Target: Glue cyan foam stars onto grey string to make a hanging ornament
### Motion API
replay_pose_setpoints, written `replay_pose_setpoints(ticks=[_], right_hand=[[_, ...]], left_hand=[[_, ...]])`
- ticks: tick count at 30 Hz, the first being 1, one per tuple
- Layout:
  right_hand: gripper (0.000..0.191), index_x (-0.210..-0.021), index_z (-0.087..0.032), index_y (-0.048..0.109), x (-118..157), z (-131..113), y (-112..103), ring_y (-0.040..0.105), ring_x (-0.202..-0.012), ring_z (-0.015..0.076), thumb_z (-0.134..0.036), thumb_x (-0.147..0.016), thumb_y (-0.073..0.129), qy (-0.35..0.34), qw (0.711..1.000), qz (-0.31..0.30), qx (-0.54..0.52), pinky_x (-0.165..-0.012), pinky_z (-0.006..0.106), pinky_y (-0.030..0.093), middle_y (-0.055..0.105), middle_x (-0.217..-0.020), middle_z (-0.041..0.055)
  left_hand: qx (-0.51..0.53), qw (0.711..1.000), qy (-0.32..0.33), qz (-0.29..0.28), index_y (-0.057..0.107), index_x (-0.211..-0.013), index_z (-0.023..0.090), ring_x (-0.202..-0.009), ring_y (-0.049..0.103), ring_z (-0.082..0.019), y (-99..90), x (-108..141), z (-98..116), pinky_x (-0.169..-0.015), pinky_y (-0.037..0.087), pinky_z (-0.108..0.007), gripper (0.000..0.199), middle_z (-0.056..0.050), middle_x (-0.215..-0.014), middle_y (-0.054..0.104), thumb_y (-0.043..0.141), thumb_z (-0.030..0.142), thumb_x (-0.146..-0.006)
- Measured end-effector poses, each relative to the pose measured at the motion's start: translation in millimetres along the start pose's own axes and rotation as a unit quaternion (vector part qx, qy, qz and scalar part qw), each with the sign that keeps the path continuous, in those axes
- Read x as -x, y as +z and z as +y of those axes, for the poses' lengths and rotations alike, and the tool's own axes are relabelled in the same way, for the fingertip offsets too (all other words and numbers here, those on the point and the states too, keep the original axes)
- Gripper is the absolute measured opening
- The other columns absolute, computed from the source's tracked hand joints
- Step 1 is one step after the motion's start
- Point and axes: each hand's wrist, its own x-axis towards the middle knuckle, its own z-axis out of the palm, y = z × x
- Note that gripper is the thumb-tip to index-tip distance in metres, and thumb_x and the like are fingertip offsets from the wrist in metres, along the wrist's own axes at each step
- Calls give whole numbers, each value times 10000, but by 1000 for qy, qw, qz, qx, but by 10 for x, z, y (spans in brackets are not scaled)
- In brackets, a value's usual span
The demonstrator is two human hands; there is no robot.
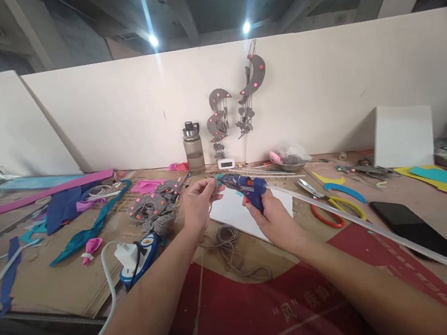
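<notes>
My right hand (271,213) is closed round the handle of a blue hot glue gun (246,185), whose nozzle points left. A long translucent glue stick (362,220) trails from its back end toward the lower right. Right at the nozzle, my left hand (199,201) is pinched shut; what its fingertips hold is too small to make out. Beneath both hands lies a white sheet (233,215). A loose coil of grey cord (228,238) rests in front of the sheet, below my left hand.
Scissors (333,205) with red and yellow handles and a black phone (417,230) lie at right. A power strip (144,255) with a white plug sits at left, near grey felt pieces (150,207). A bottle (193,149) stands behind; moon-shaped hangings (252,75) hang on the white board.
</notes>
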Motion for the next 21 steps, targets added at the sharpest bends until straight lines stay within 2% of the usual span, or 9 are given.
replay_pose_setpoints(ticks=[21], right_hand=[[202, -1037, -187, 469, 14, -10, 13, 605, -873, 237, -326, -908, 399, -10, 1000, 21, 13, -766, 365, 467, 632, -959, 119]], left_hand=[[5, 1000, -9, -1, 659, -740, 138, -665, 656, -147, 25, 31, 40, -577, 519, -252, 223, -17, -701, 635, 753, 324, -659]])
